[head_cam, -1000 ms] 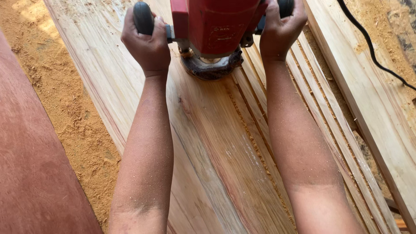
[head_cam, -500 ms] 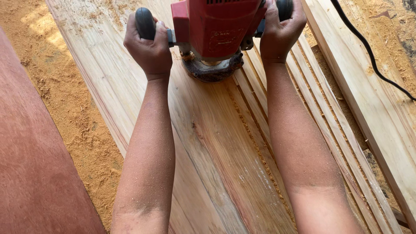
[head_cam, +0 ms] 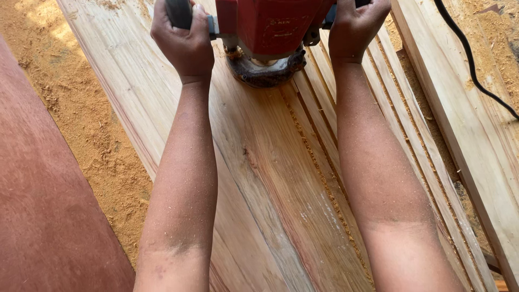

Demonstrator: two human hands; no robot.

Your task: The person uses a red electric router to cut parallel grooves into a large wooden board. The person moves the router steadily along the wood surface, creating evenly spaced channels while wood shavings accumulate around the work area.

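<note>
Router [head_cam: 270,27], red-bodied with a dark round base, stands upright on the wide pale wooden plank [head_cam: 259,178] at the far end of the view, its top cut off by the frame edge. The left hand [head_cam: 184,46] is wrapped around the router's dark left handle [head_cam: 178,13], fingers curled closed over it and the knuckles facing the camera. The right hand [head_cam: 354,27] is closed on the handle at the router's other side; only a small dark piece of that handle shows above the fingers, so the grip itself is mostly hidden. Both forearms reach out straight from the near edge toward the router and are dusted with fine sawdust.

The router's base rests flat on the plank, touching the wood. From the base toward the camera runs a narrow cut groove [head_cam: 319,167] with crumbs of sawdust along it. To the right of the router, more parallel grooves and ridges [head_cam: 411,162] run the length of the plank. Further right of the router lies a second, plain board [head_cam: 465,124], and a black power cord [head_cam: 470,65] crosses over it. Left of the router, beyond the plank's edge, loose orange sawdust [head_cam: 81,119] covers the ground, and nearer the camera on that side is a reddish-brown flat surface [head_cam: 48,216].
</note>
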